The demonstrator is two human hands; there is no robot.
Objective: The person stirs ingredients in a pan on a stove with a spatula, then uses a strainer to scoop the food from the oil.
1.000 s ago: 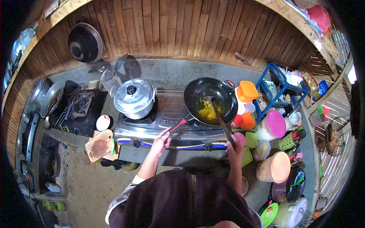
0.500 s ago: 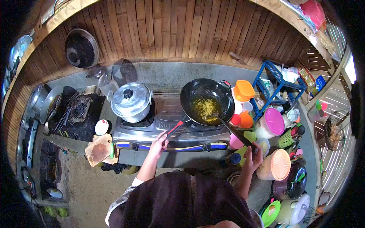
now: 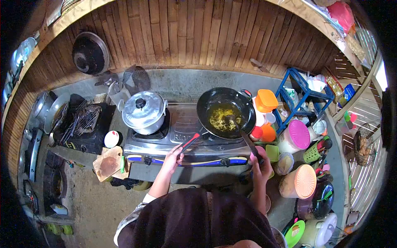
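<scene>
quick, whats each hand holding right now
Left hand: closed on the wok handle.
Right hand: closed on the spatula, its tip in the wok.

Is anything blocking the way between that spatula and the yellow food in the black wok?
Nothing visible does. The right hand holds the spatula, whose tip lies in the yellow food inside the wok. The left hand grips the wok handle. The lidded pot sits apart on the other burner.

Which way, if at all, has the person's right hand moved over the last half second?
Yes. The right hand, gripping the spatula, has moved left, away from the orange-lidded tub and nearer the gas stove.
</scene>
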